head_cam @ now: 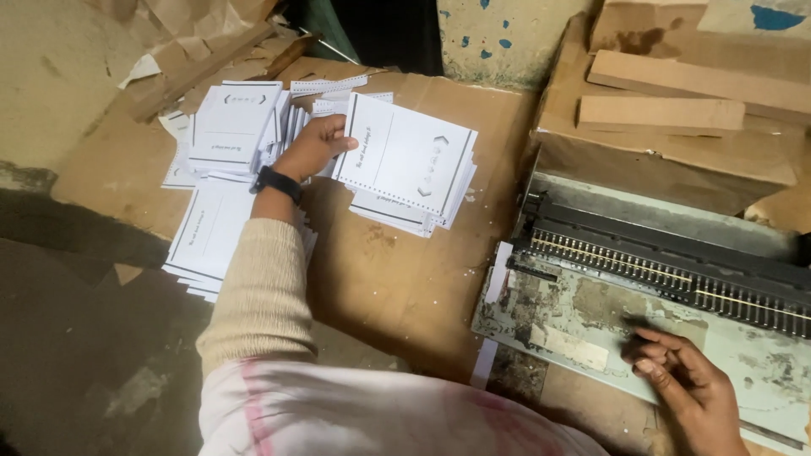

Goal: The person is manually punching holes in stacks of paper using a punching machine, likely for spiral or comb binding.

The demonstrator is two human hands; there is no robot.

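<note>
- Left hand (pixel 314 145) grips the edge of a white printed sheet (pixel 407 155), thumb on top, lifting it off a small stack (pixel 397 211) on the cardboard-covered bench (pixel 405 279).
- Right hand (pixel 688 384) lies flat & released on the worn bed of the punching machine (pixel 642 279), fingers spread, holding nothing.
- Risk 1: grip is at one edge only, so the sheet could sag or slip, or a 2nd sheet could cling & come up w/ it.
- Risk 2: the stack below is already fanned & askew; a drag across it could scatter more sheets.
- Risk 3: right fingertips sit near the comb teeth (pixel 659 274); a pinch is possible if the mechanism moves.
- Other piles (pixel 232 127) at left lean loosely w/ paper strips (pixel 329 84) about, easy to knock w/ the forearm.
- Bed is flaky & dirty; could smudge white paper.
</note>
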